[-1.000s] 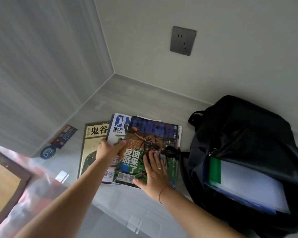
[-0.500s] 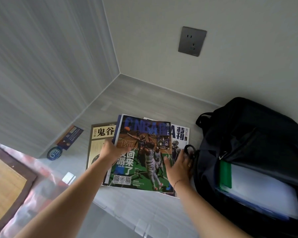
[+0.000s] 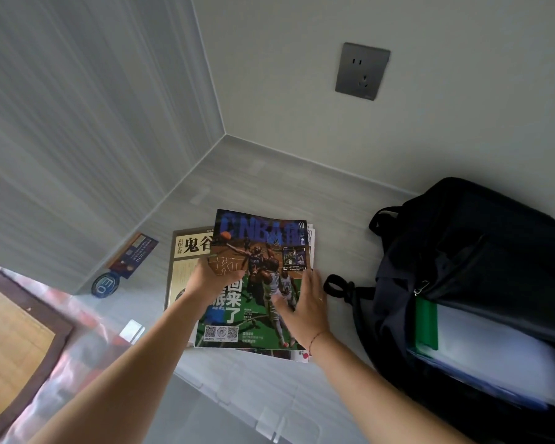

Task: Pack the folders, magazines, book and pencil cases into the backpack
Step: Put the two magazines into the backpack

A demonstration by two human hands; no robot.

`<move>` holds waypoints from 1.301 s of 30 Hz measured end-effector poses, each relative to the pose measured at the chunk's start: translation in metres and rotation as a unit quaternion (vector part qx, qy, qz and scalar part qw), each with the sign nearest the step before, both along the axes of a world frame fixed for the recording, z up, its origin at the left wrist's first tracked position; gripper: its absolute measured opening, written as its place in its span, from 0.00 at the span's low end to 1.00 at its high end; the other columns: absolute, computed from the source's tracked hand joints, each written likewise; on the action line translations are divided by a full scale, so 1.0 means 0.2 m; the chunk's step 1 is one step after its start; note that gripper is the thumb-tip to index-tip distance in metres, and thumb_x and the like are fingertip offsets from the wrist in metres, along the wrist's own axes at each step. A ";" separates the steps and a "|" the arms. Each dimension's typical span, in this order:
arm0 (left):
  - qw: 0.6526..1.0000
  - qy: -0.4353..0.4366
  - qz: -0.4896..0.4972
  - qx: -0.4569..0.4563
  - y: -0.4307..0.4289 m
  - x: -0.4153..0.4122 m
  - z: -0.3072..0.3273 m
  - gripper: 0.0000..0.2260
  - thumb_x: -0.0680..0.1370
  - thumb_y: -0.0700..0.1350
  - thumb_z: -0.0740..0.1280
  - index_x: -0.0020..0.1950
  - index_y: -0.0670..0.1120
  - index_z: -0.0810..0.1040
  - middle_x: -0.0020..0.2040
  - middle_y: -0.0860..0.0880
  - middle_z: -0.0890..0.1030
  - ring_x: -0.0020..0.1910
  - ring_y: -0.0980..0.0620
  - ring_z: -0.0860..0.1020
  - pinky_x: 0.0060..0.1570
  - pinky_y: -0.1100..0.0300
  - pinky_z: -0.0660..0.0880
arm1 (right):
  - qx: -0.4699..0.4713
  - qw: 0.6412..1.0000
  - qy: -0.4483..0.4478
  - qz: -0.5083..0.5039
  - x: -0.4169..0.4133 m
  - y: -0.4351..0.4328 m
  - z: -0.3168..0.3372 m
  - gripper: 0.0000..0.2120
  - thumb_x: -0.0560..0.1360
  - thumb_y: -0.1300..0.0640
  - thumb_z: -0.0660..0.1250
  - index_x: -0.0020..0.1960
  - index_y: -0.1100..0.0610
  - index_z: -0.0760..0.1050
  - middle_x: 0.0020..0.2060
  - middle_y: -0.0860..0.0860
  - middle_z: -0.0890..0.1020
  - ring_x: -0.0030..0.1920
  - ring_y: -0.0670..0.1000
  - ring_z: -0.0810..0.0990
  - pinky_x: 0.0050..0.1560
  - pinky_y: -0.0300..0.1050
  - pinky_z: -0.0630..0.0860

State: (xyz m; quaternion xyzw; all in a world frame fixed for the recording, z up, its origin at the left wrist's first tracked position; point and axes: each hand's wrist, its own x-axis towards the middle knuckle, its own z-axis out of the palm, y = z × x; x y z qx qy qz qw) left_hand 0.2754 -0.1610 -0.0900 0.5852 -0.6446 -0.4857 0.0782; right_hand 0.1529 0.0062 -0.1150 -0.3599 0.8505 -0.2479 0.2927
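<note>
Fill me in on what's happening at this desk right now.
A person is packing a black backpack that lies open on the right of the desk, with folders already inside. The left hand grips the left edge of the top basketball magazine, and the right hand lies flat on its right edge; more magazines sit beneath it. A beige book lies partly under the stack, not yet packed. No pencil cases are visible.

Pale grey wood-grain walls meeting in a corner above a matching grey surface. Dark grey power socket mounted high on the right-hand wall. Wooden floor at lower left, seen beyond a dark brown edge.
</note>
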 end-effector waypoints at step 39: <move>0.954 0.296 0.052 -0.006 -0.10 0.22 0.37 0.19 0.59 0.43 0.79 0.48 0.46 0.82 0.50 0.46 0.85 0.53 0.46 0.82 0.61 0.49 0.73 | -0.272 0.894 -0.354 -0.021 -0.19 -0.31 0.48 0.15 0.70 0.69 0.69 0.57 0.64 0.76 0.49 0.55 0.83 0.41 0.41 0.83 0.41 0.27 0.76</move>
